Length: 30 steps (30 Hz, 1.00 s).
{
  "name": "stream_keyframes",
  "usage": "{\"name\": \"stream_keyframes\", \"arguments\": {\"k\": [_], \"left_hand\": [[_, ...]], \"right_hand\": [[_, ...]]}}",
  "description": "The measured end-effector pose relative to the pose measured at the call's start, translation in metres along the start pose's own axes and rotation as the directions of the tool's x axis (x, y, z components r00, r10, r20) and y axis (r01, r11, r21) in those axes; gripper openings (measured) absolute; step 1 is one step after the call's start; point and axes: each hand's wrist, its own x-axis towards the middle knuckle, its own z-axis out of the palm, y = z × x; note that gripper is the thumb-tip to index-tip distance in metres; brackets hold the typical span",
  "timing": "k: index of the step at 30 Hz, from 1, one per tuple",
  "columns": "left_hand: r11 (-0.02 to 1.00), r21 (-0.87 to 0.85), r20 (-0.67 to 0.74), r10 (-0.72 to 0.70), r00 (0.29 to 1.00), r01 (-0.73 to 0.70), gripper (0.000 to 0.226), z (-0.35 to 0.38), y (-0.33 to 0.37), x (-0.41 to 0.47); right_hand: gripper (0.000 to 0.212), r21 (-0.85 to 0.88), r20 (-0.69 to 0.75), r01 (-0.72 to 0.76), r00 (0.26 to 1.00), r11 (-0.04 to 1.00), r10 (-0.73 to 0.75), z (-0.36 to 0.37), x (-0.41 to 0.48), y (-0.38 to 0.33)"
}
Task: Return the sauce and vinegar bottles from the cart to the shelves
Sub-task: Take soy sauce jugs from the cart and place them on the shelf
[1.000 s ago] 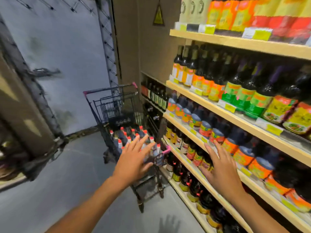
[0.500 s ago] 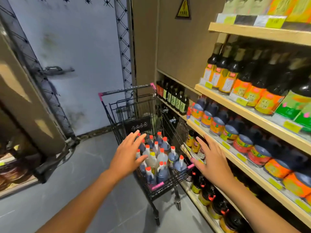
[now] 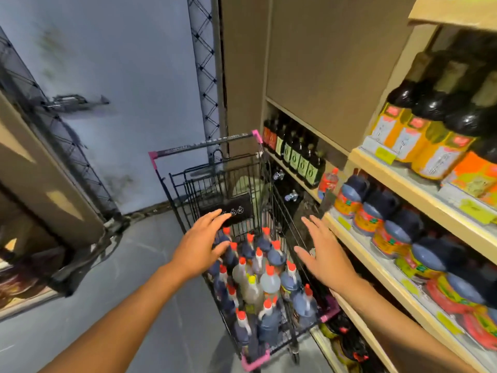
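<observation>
Bottles under and between outstretched fingers

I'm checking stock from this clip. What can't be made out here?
Head view:
- Labels of the bottles in the cart: seen from above, packed together, blurred.
- Top shelf: cut off by the upper edge.
- Price tags: motion blur, unreadable.
- Left hand: contact with the caps unclear; it covers them.

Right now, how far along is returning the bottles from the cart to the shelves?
Barely started, apparently. Done: nothing visible. In hand: nothing; the left hand and right hand hover open over the black wire cart, packed with red-capped plastic bottles. Left: every bottle must go onto the wooden shelves.
</observation>
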Motion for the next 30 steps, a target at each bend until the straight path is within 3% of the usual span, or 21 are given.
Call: {"name": "stream_keyframes", "arguments": {"k": [9,13,17,22,27,30], "left_hand": [[0.997,-0.073,0.135,0.026,0.99,-0.016,0.065,0.037,-0.048,0.093],[0.994,-0.091,0.221,0.082,0.972,-0.063,0.063,0.063,-0.077,0.137],[0.988,-0.129,0.33,0.122,0.936,-0.083,0.061,0.094,-0.113,0.186],[0.981,-0.169,0.38,0.157,0.912,-0.099,0.055,0.139,-0.161,0.24],[0.983,-0.155,0.443,0.159,0.882,-0.1,0.061,0.182,-0.196,0.277],[0.979,-0.192,0.486,0.162,0.859,-0.076,0.065,0.204,-0.213,0.286]], "right_hand": [[0.068,0.069,0.129,-0.163,0.98,0.984,0.153,0.041,0.074,0.025],[0.053,0.114,0.032,-0.2,0.98,0.973,0.197,0.079,0.108,0.037],[0.027,0.093,0.106,-0.328,0.942,0.94,0.318,0.122,0.145,0.038],[0.042,0.076,0.253,-0.385,0.9,0.92,0.356,0.177,0.192,0.052],[0.029,-0.021,0.266,-0.49,0.838,0.872,0.477,0.212,0.241,0.062],[0.032,-0.02,0.272,-0.577,0.783,0.817,0.56,0.239,0.271,0.073]]}}
